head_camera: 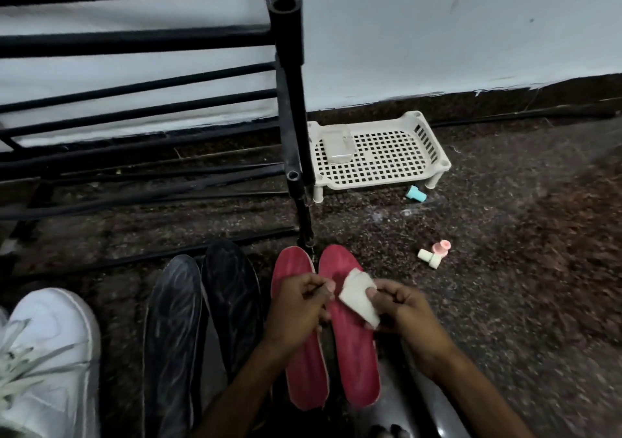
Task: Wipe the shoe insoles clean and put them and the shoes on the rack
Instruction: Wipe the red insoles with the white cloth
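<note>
Our right hand (400,306) pinches a white wipe (358,298) over the red insoles (353,353); our left hand (299,306) curls beside it, dark insoles (175,336) and white shoe (47,353) farther left, rack (289,77) beyond

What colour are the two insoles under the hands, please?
Red insoles, clearest in the head view.
</note>
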`<act>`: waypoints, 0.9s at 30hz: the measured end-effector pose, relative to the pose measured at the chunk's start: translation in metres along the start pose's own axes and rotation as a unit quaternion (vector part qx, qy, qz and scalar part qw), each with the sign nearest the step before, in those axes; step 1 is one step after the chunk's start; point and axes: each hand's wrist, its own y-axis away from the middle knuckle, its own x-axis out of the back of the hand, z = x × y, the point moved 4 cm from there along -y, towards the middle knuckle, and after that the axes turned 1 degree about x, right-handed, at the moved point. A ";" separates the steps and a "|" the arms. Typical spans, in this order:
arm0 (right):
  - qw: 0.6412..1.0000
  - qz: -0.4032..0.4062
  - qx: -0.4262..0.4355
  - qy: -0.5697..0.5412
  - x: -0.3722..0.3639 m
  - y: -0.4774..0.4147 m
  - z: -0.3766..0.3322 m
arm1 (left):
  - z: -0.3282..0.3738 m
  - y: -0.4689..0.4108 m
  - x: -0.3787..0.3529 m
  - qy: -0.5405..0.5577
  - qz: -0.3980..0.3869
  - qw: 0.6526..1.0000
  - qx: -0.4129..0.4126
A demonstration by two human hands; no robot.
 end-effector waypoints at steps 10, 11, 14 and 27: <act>0.972 0.145 0.072 0.171 0.009 -0.036 -0.007 | 0.012 -0.009 -0.004 -0.278 0.056 0.945 -0.161; 0.959 0.163 0.085 0.215 0.010 -0.038 -0.006 | 0.011 -0.009 -0.006 -0.291 0.058 0.941 -0.160; 0.920 0.192 0.103 0.327 0.009 -0.033 -0.009 | 0.006 -0.010 -0.010 -0.312 0.069 0.936 -0.146; 0.926 0.157 0.115 0.325 0.010 -0.046 0.002 | -0.018 -0.015 -0.017 -0.239 0.109 0.964 -0.052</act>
